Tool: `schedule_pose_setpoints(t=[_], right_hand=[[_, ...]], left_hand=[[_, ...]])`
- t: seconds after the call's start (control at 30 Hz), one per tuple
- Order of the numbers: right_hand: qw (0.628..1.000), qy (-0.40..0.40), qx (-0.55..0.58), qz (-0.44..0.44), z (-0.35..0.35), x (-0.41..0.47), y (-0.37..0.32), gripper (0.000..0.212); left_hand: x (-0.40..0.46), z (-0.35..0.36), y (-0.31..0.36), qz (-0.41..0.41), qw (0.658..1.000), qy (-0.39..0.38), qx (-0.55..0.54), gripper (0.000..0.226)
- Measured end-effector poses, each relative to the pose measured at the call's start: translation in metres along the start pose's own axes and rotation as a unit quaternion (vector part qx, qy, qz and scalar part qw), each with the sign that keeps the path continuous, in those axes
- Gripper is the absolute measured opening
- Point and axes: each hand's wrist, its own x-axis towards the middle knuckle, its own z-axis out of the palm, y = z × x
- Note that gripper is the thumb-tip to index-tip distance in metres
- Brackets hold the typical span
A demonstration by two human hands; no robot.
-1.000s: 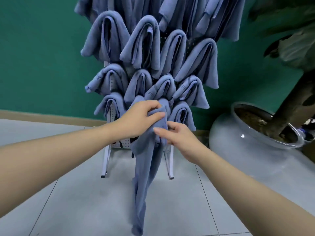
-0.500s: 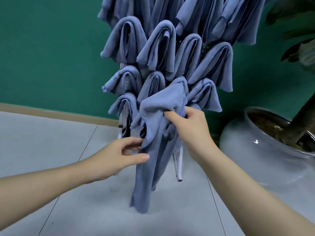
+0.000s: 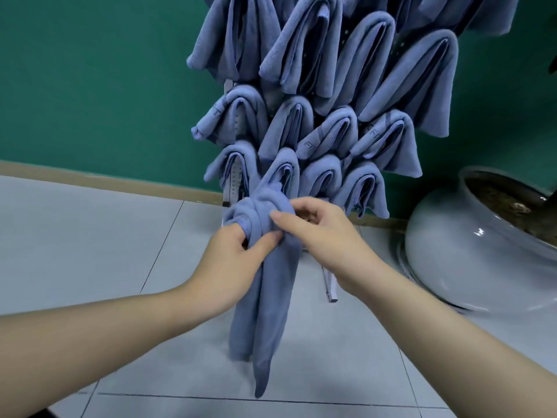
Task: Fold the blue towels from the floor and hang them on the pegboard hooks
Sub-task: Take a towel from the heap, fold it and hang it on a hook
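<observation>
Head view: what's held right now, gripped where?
One blue towel. Left hand and right hand both grip its bunched upper end; the rest hangs free.

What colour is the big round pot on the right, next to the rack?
The pot is glossy pale grey-white, plain, no pattern; the head view shows it.

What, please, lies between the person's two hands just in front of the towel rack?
The head view shows the bunched top of a blue towel, gripped by the left hand and the right hand.
</observation>
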Motion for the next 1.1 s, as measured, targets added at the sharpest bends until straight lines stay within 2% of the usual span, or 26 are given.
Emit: schedule_pose_setpoints(t=[0.07, 0.13, 0.2, 0.3, 0.37, 0.43, 0.5, 0.67, 0.77, 0.87, 0.97, 1.03, 1.1], right_hand=[[0.998, -0.048, -0.03, 0.034, -0.002, -0.001, 0.008, 0.035], [0.993, -0.105, -0.032, 0.053, 0.002, -0.007, 0.014, 0.024], [0.992, -0.116, -0.043, 0.029, 0.007, -0.011, 0.018, 0.012], [0.996, -0.068, -0.052, 0.001, 0.01, -0.013, 0.019, 0.015], [1.0, -0.028, -0.014, -0.004, 0.005, -0.01, 0.016, 0.017], [0.999, 0.002, 0.035, -0.004, -0.003, -0.007, 0.011, 0.017], [0.998, 0.018, 0.066, -0.001, -0.011, -0.003, 0.007, 0.019], [0.998, 0.025, 0.052, 0.014, -0.019, 0.001, 0.013, 0.032], [0.999, -0.017, 0.041, 0.028, -0.017, -0.004, 0.017, 0.023], [0.999, -0.033, 0.01, 0.033, -0.014, -0.009, 0.026, 0.013], [0.999, -0.011, -0.009, 0.038, -0.015, -0.008, 0.037, 0.029], [0.999, 0.011, -0.02, 0.036, -0.018, -0.006, 0.039, 0.044], [0.999, 0.028, -0.041, 0.02, -0.02, -0.007, 0.038, 0.04]], left_hand=[[0.007, -0.006, 0.006, 0.008, 1.0, 0.024, 0.004, 0.047], [0.012, -0.014, 0.008, 0.014, 0.999, 0.034, 0.022, 0.041], [0.017, -0.018, 0.006, 0.002, 0.999, 0.027, 0.03, 0.034], [0.016, -0.019, 0.005, -0.025, 0.999, -0.027, 0.026, 0.032], [0.015, -0.021, 0.01, -0.027, 0.996, -0.089, 0.006, 0.033], [0.015, -0.023, 0.013, -0.031, 0.988, -0.154, 0.002, 0.045], [0.014, -0.02, 0.009, -0.061, 0.98, -0.188, -0.004, 0.046], [0.005, -0.005, -0.002, -0.106, 0.982, -0.152, -0.023, 0.017], [0.003, -0.002, -0.004, -0.11, 0.986, -0.123, -0.033, 0.029], [0.001, -0.002, -0.002, -0.124, 0.983, -0.13, -0.03, 0.034], [0.001, -0.004, -0.001, -0.121, 0.982, -0.143, -0.028, 0.043], [0.001, -0.006, 0.001, -0.122, 0.978, -0.154, -0.068, 0.055], [0.002, -0.008, 0.003, -0.125, 0.973, -0.147, -0.129, 0.052]])
